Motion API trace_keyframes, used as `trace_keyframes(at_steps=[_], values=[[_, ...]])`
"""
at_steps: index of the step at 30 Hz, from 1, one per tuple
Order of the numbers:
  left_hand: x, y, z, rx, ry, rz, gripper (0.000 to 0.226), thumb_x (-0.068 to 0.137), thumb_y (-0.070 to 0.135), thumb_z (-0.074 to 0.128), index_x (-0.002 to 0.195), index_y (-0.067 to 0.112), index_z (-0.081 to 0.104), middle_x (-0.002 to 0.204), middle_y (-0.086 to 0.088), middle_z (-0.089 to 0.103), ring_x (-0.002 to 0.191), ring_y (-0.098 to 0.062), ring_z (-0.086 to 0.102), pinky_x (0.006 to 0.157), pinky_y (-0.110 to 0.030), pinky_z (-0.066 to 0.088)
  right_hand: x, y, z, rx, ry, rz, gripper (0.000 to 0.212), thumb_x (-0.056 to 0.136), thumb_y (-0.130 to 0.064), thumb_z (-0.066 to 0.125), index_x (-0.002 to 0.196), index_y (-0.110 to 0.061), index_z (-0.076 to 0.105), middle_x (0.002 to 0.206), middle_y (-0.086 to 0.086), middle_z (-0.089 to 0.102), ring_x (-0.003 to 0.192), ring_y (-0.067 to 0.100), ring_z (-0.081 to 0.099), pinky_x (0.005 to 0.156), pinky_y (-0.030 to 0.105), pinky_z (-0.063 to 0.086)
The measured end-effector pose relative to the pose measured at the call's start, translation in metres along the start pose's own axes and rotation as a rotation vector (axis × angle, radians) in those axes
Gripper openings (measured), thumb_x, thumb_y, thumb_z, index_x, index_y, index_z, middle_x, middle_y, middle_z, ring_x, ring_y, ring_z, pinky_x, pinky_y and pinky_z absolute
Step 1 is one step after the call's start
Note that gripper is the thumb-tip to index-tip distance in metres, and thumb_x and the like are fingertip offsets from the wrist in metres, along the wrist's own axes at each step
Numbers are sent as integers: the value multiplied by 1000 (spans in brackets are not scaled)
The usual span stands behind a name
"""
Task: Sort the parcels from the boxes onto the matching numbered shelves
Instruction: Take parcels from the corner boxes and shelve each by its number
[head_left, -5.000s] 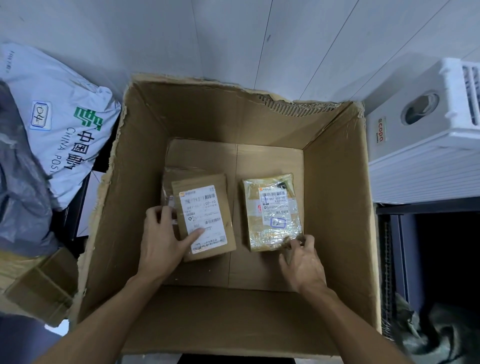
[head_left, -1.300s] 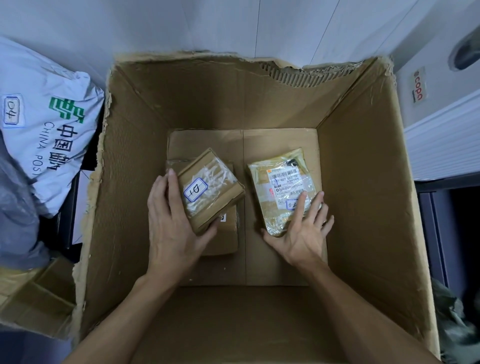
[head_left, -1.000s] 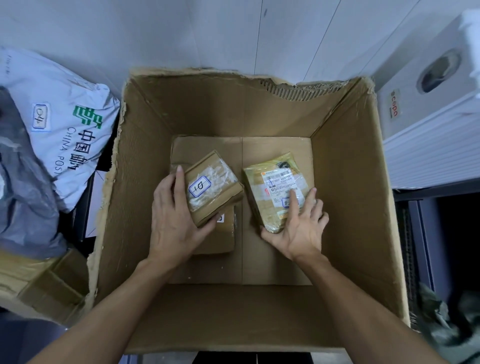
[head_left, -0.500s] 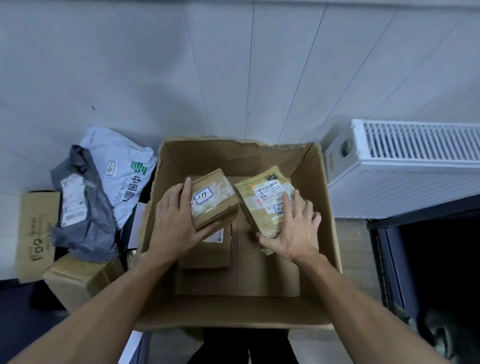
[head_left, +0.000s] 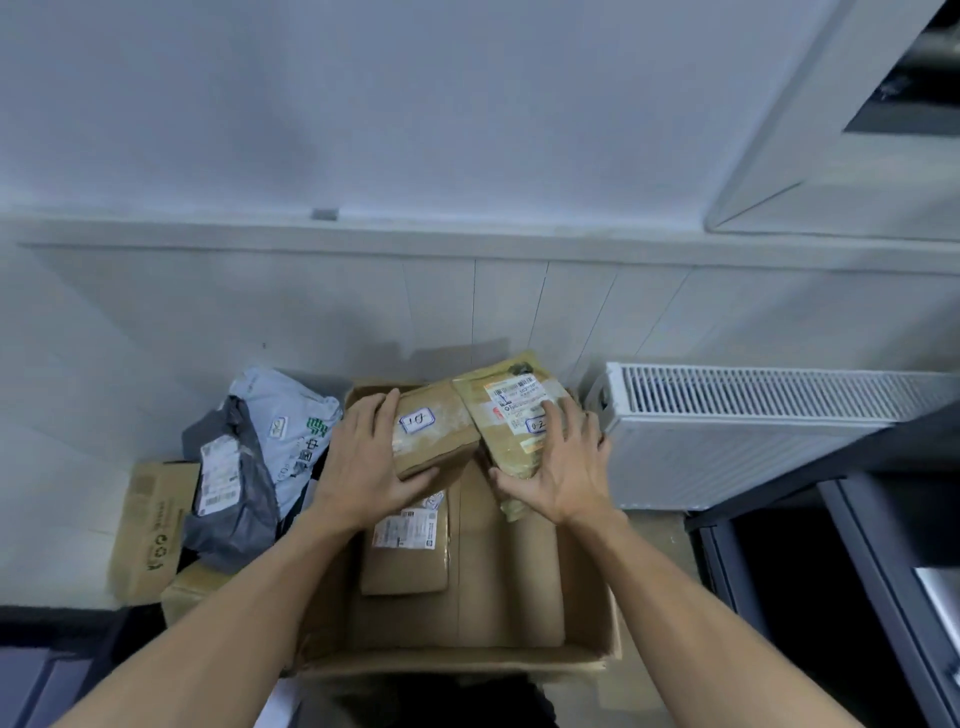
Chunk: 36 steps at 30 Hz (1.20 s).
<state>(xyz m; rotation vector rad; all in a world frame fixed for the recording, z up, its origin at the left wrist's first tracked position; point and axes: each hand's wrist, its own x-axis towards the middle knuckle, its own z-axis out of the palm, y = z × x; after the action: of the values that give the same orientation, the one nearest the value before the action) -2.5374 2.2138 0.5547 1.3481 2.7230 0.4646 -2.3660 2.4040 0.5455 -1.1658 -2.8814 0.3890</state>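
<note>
Left hand (head_left: 363, 467) grips a small carton (head_left: 436, 436), thumb under its near edge; its handwritten tag reads about "D1". Right hand (head_left: 563, 467) clasps a taped parcel (head_left: 511, 410) with a printed barcode label, its tag partly covered. Both parcels touch above the far rim of the cardboard box (head_left: 457, 666). A flat labelled parcel (head_left: 408, 564) lies on the box floor left of centre, with bare floor to its right. A radiator (head_left: 727, 431) stands just beside the box on its right.
</note>
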Motion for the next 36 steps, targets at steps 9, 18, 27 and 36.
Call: trace_keyframes(at_steps=[9, 18, 27, 36], values=[[10, 7, -68, -8, 70, 79, 110, 71, 77, 52, 150, 3, 33, 140, -13, 43, 127, -29, 42, 103, -44, 45, -1, -32, -82, -23, 125, -102, 118, 58, -92, 45, 150, -18, 33, 149, 11, 35, 130, 39, 36, 104, 58, 32], [14, 12, -100, -4, 119, 108, 110, 72, 78, 48, 148, -1, 35, 138, -14, 45, 124, -30, 45, 99, -42, 48, -3, -49, -121, -54, 145, -119, 118, 59, -92, 39, 153, -23, 22, 153, 8, 27, 135, 35, 30, 107, 52, 28], [8, 24, -128, 74, 165, 47, 114, 70, 83, 40, 153, 5, 28, 143, -10, 40, 129, -24, 38, 102, -40, 45, 2, -52, -148, -64, 189, -190, 118, 61, -92, 46, 154, -23, 21, 155, 8, 28, 134, 33, 31, 107, 50, 28], [-29, 58, -148, 214, 259, -44, 108, 73, 84, 40, 148, 6, 37, 138, -12, 49, 122, -30, 49, 102, -46, 42, -5, -30, -171, -51, 154, -354, 119, 63, -93, 44, 156, -24, 16, 158, 8, 23, 138, 33, 27, 111, 52, 26]])
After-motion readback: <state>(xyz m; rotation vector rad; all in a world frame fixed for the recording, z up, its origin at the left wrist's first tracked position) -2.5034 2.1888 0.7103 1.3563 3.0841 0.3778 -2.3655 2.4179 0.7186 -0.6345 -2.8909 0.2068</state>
